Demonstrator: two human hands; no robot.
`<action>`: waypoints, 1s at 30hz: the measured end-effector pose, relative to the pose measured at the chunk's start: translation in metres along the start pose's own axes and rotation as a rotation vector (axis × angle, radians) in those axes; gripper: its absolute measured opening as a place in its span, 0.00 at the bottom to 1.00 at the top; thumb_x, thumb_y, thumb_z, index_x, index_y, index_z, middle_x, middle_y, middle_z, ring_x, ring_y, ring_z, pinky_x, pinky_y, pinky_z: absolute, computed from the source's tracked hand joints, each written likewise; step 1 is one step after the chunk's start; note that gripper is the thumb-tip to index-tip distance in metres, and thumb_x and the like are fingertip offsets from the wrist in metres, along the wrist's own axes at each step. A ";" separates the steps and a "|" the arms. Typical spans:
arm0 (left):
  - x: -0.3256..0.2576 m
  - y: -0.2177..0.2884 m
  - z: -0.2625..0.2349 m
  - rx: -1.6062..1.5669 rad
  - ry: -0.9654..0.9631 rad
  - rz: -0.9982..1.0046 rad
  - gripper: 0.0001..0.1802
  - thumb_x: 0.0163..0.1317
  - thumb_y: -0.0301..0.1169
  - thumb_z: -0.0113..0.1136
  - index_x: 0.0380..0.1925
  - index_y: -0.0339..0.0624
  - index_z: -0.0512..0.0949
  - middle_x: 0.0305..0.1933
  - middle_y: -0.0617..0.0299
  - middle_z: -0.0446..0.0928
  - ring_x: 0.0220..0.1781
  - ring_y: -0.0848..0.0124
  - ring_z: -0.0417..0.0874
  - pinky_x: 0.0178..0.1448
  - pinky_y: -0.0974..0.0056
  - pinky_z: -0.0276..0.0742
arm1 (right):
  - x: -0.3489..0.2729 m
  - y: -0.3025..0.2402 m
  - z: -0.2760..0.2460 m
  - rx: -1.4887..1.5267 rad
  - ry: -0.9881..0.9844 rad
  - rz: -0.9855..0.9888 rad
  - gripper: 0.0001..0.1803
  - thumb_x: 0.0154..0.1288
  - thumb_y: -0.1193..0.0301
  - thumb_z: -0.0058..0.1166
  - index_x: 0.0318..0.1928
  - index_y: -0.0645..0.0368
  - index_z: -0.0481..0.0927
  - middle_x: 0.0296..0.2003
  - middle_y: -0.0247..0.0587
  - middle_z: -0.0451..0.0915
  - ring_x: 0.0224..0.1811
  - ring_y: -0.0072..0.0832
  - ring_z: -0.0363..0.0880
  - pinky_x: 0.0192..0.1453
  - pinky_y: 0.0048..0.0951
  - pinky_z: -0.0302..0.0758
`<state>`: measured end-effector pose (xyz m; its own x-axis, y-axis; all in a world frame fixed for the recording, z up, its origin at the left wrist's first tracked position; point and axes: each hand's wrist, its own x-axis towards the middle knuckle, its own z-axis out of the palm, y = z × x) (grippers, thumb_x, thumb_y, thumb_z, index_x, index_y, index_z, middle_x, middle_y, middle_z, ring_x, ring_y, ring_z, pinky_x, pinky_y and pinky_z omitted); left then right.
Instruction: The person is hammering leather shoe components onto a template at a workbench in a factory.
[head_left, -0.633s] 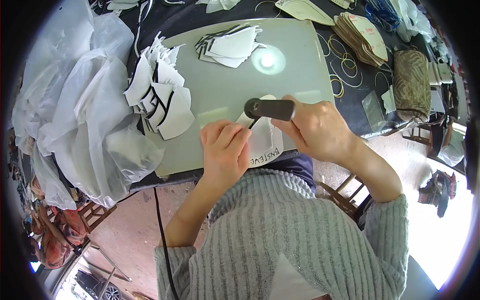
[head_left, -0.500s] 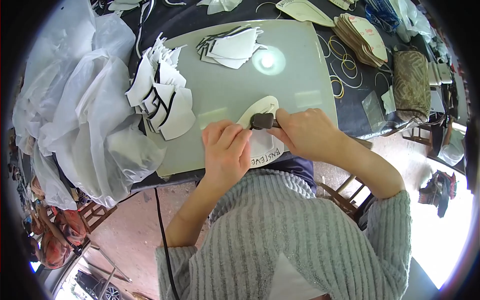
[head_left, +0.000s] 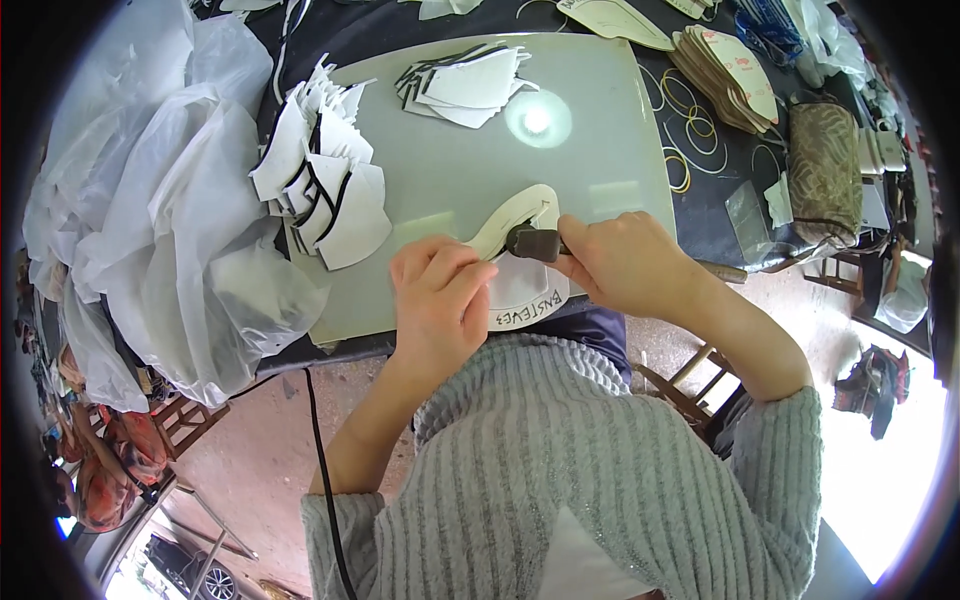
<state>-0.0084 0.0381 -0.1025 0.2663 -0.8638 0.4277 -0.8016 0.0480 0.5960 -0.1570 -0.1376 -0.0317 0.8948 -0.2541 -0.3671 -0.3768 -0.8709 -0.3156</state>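
Note:
A hammer with a dark, blocky head [head_left: 536, 244] is in my right hand [head_left: 628, 262], its fingers closed round the short handle. The hammer head rests on or just above a white shaped piece [head_left: 522, 283], which lies over a cream template [head_left: 540, 205] with hand lettering along its near edge. My left hand [head_left: 440, 298] is on the left of both, fingers bent and pressed together at the white piece's edge, close to the hammer head. What lies under those fingertips is hidden.
White pieces with black edging lie in a large pile [head_left: 345, 200] and a smaller stack [head_left: 470, 85] on the grey board [head_left: 430, 160]. Plastic bags [head_left: 170, 230] crowd the left side. Coiled cords [head_left: 690, 120], stacked templates [head_left: 725, 75] and a patterned roll [head_left: 825, 170] sit at right.
My left hand has shifted slightly left. The hammer head has turned a little and moved slightly right, showing more of the template's upper left curve.

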 end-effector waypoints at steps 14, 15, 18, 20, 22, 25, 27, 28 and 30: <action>-0.008 -0.004 0.006 0.068 0.027 0.110 0.16 0.47 0.18 0.63 0.40 0.38 0.82 0.41 0.62 0.77 0.44 0.60 0.76 0.49 0.56 0.70 | 0.004 0.005 -0.010 -0.027 0.042 -0.058 0.21 0.73 0.54 0.49 0.34 0.62 0.74 0.17 0.46 0.78 0.22 0.48 0.80 0.28 0.45 0.75; -0.009 -0.004 0.007 0.082 0.037 0.135 0.17 0.46 0.18 0.63 0.40 0.37 0.82 0.41 0.63 0.76 0.44 0.61 0.76 0.48 0.56 0.70 | 0.003 0.002 -0.013 -0.028 0.039 -0.060 0.21 0.73 0.54 0.49 0.34 0.62 0.74 0.17 0.46 0.78 0.22 0.48 0.80 0.28 0.45 0.75; -0.008 -0.005 0.009 0.080 0.074 0.152 0.17 0.45 0.18 0.63 0.39 0.36 0.82 0.41 0.62 0.76 0.44 0.60 0.77 0.48 0.55 0.71 | 0.003 -0.006 -0.010 0.097 0.267 -0.111 0.21 0.73 0.55 0.49 0.33 0.61 0.73 0.16 0.46 0.77 0.20 0.47 0.79 0.27 0.44 0.74; -0.009 -0.005 0.010 0.069 0.063 0.160 0.17 0.45 0.17 0.63 0.39 0.36 0.82 0.42 0.62 0.76 0.44 0.60 0.77 0.49 0.55 0.71 | 0.006 -0.002 0.005 0.003 0.008 -0.082 0.21 0.72 0.55 0.50 0.31 0.61 0.72 0.16 0.46 0.76 0.19 0.46 0.78 0.26 0.44 0.73; -0.009 -0.007 0.010 0.080 0.064 0.149 0.17 0.45 0.17 0.63 0.39 0.36 0.82 0.42 0.61 0.76 0.45 0.59 0.77 0.50 0.55 0.72 | 0.006 -0.005 -0.004 -0.024 -0.010 -0.098 0.21 0.72 0.55 0.50 0.32 0.61 0.72 0.16 0.46 0.76 0.20 0.46 0.78 0.26 0.45 0.73; -0.009 -0.006 0.011 0.095 0.078 0.167 0.15 0.44 0.20 0.63 0.37 0.35 0.80 0.41 0.60 0.75 0.45 0.61 0.78 0.52 0.51 0.74 | 0.003 -0.008 -0.003 0.066 0.225 -0.143 0.21 0.72 0.55 0.50 0.31 0.62 0.72 0.16 0.46 0.76 0.20 0.47 0.78 0.25 0.45 0.72; -0.009 -0.006 0.012 0.086 0.101 0.183 0.15 0.45 0.20 0.63 0.37 0.35 0.80 0.41 0.59 0.75 0.45 0.60 0.78 0.52 0.51 0.74 | 0.008 -0.004 0.007 0.016 0.035 -0.110 0.22 0.72 0.54 0.50 0.31 0.62 0.71 0.15 0.45 0.76 0.19 0.46 0.78 0.24 0.44 0.72; -0.008 -0.007 0.011 0.088 0.102 0.184 0.15 0.45 0.20 0.63 0.37 0.35 0.80 0.41 0.59 0.75 0.45 0.60 0.78 0.52 0.51 0.74 | 0.009 -0.006 0.005 0.015 0.036 -0.112 0.22 0.72 0.54 0.50 0.31 0.62 0.71 0.15 0.45 0.76 0.19 0.46 0.78 0.24 0.44 0.72; -0.009 -0.006 0.008 0.072 0.090 0.141 0.15 0.45 0.20 0.64 0.37 0.35 0.80 0.41 0.59 0.75 0.45 0.60 0.78 0.51 0.51 0.74 | 0.010 -0.009 -0.001 -0.044 -0.015 -0.103 0.21 0.72 0.55 0.50 0.31 0.61 0.71 0.15 0.45 0.75 0.18 0.46 0.77 0.23 0.44 0.71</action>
<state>-0.0107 0.0417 -0.1155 0.1923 -0.8025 0.5648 -0.8700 0.1269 0.4765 -0.1441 -0.1324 -0.0314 0.9245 -0.1559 -0.3478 -0.2714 -0.9100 -0.3135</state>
